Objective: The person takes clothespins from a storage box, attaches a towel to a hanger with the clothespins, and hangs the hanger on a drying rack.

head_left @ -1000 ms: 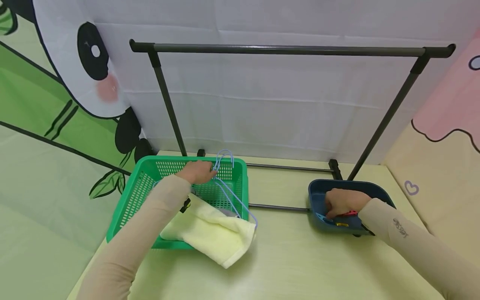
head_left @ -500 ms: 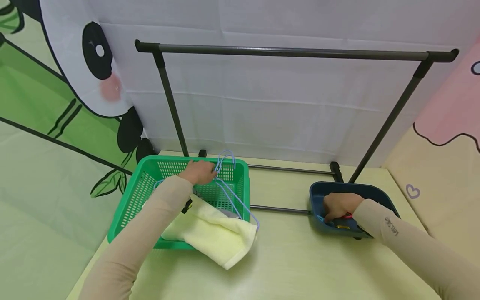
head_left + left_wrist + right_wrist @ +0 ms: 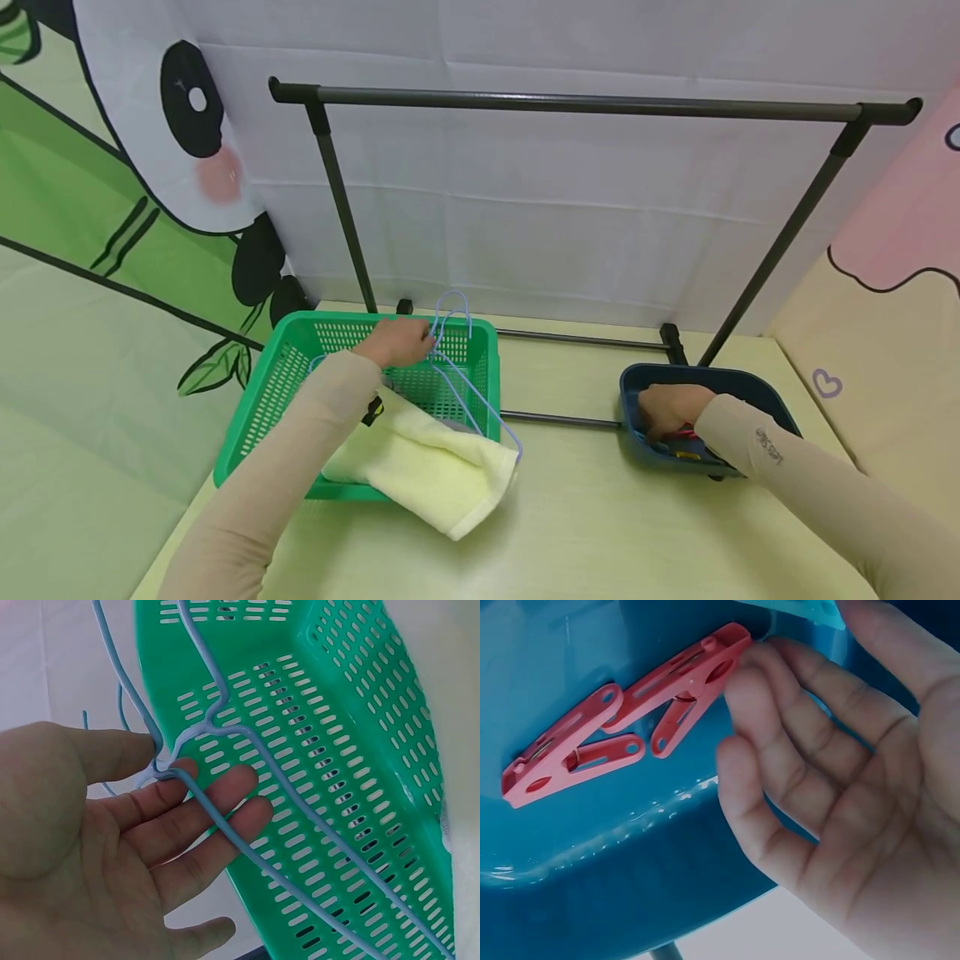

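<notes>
My left hand (image 3: 399, 342) is over the green basket (image 3: 492, 367). Its thumb and index finger pinch a light blue clothes hanger (image 3: 259, 859) at the neck, while the other fingers stay apart. A second blue hanger (image 3: 300, 802) lies right alongside. Yellow cloth (image 3: 431, 479) drapes over the basket's front rim. Inside the dark blue basin (image 3: 738, 375), my right hand (image 3: 675, 410) reaches down with loosely bent fingers. Two pink clothespins (image 3: 577, 746) lie near those fingertips. A teal clothespin (image 3: 802, 609) shows at the thumb tip, partly cut off by the frame.
A dark metal garment rack (image 3: 585, 103) stands behind both containers, its lower bars (image 3: 562, 418) running between them along the table (image 3: 600, 525). Something yellow (image 3: 686, 455) lies in the basin's front. A printed cloth (image 3: 525, 208) hangs at the back.
My right hand has shifted slightly left within the basin and now covers the teal clothespin in the head view. One hanger hook has risen a little at my left hand.
</notes>
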`<state>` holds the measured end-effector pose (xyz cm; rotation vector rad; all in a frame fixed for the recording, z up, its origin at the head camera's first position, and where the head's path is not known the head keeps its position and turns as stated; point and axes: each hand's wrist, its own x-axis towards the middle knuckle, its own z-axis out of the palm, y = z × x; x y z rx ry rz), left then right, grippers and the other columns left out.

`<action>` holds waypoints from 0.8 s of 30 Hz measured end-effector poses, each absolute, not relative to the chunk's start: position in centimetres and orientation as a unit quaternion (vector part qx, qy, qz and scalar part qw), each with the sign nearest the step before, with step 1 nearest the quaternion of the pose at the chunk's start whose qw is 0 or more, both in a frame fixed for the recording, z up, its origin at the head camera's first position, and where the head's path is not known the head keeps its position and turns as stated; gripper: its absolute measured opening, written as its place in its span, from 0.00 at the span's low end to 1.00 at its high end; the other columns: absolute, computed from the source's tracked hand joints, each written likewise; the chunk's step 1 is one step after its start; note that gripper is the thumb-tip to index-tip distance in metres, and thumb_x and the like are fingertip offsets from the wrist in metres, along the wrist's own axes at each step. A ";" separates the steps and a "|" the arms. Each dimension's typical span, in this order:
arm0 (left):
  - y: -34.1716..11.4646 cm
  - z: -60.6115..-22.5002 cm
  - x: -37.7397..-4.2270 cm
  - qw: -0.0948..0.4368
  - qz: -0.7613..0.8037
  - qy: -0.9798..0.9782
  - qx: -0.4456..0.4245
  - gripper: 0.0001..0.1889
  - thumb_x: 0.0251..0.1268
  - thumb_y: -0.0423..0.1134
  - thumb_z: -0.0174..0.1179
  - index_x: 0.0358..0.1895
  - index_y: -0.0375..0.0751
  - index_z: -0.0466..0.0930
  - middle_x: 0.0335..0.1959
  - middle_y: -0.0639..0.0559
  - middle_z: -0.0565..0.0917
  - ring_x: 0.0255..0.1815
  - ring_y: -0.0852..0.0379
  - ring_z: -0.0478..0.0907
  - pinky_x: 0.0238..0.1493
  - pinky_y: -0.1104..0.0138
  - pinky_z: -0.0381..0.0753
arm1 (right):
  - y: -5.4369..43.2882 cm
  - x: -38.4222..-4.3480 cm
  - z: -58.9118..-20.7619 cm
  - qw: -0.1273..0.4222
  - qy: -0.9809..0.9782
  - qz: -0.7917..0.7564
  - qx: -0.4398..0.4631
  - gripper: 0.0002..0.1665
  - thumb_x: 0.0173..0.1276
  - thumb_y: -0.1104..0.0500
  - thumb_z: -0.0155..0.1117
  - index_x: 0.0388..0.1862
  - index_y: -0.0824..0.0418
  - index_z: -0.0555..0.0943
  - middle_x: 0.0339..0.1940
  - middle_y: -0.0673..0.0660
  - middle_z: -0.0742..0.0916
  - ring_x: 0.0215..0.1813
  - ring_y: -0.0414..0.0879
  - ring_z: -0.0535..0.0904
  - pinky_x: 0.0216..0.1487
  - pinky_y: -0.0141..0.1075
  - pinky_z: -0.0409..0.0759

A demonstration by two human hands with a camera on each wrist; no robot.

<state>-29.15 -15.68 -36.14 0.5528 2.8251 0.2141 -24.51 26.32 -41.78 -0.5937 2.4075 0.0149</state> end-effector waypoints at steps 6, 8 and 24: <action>-15.9 -36.2 -29.2 0.123 0.087 0.970 0.191 0.15 0.76 0.41 0.41 0.28 0.42 0.68 0.20 0.50 0.71 0.21 0.54 0.64 0.41 0.53 0.63 | 25.8 -24.8 -42.2 0.332 0.919 0.015 -0.214 0.10 0.57 0.56 0.72 0.22 0.55 0.79 0.19 0.48 0.80 0.22 0.42 0.74 0.27 0.36 0.76; -16.0 -36.2 -29.2 0.122 0.089 0.970 0.192 0.15 0.76 0.41 0.42 0.27 0.42 0.68 0.19 0.50 0.70 0.20 0.54 0.63 0.39 0.54 0.63 | 25.7 -24.9 -42.4 0.331 0.919 0.018 -0.211 0.11 0.56 0.56 0.73 0.21 0.56 0.79 0.18 0.48 0.79 0.22 0.41 0.73 0.26 0.35 0.75; -16.4 -36.2 -29.3 0.114 0.101 0.970 0.191 0.15 0.76 0.42 0.43 0.27 0.42 0.66 0.19 0.51 0.68 0.19 0.56 0.61 0.29 0.61 0.61 | 25.2 -25.3 -42.8 0.335 0.916 0.018 -0.221 0.15 0.54 0.62 0.70 0.15 0.56 0.74 0.14 0.46 0.74 0.18 0.39 0.68 0.21 0.31 0.63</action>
